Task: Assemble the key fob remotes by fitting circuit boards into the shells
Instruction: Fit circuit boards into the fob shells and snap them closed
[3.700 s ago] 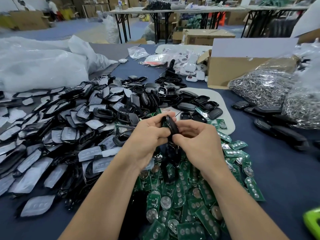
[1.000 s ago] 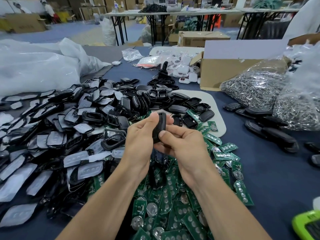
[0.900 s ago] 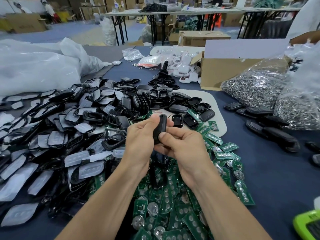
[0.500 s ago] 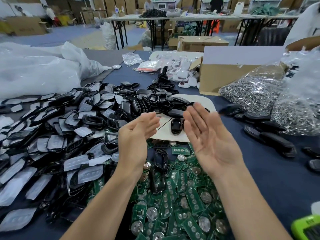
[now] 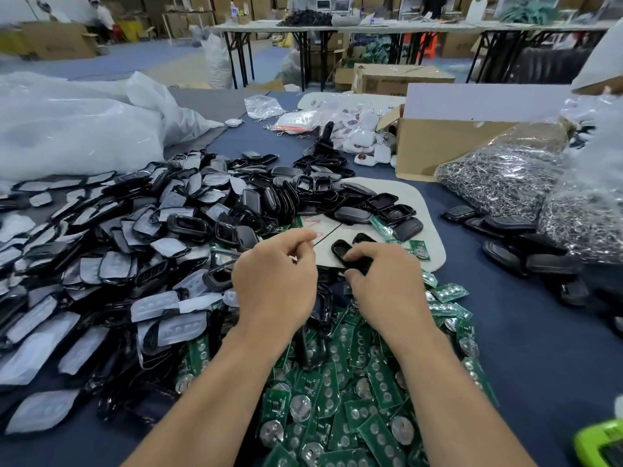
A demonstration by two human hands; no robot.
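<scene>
At 10 o'clock on the blue-covered table (image 5: 539,348), white plastic bags (image 5: 77,129) lie heaped. Just below them, from 9 o'clock toward the centre, spreads a wide pile of black shells (image 5: 188,227), many of them showing grey button pads (image 5: 118,264). The left hand (image 5: 274,288) hovers at the centre, just left of the middle line. Its fingers are loosely curled and relaxed, with nothing visible in its grip. Beyond it at 12 o'clock lies a white mat (image 5: 428,210) with more shell halves crowding its far edge. The right hand (image 5: 387,288), just beside the left one, curls its fingers and thumb around a single black shell (image 5: 339,249) that rests on the near part of the mat. Beneath both wrists, at 6 o'clock, a thick pile of green circuit boards (image 5: 354,399) covers the cloth, most with round silver coin cells showing. At 1 o'clock stands an open cardboard box (image 5: 435,146). Clear bags of metal key rings (image 5: 505,176) sit at 2 o'clock, and closed black fobs (image 5: 512,227) lie near them at 3 o'clock. A bright green device (image 5: 600,446) pokes in at 5 o'clock.
</scene>
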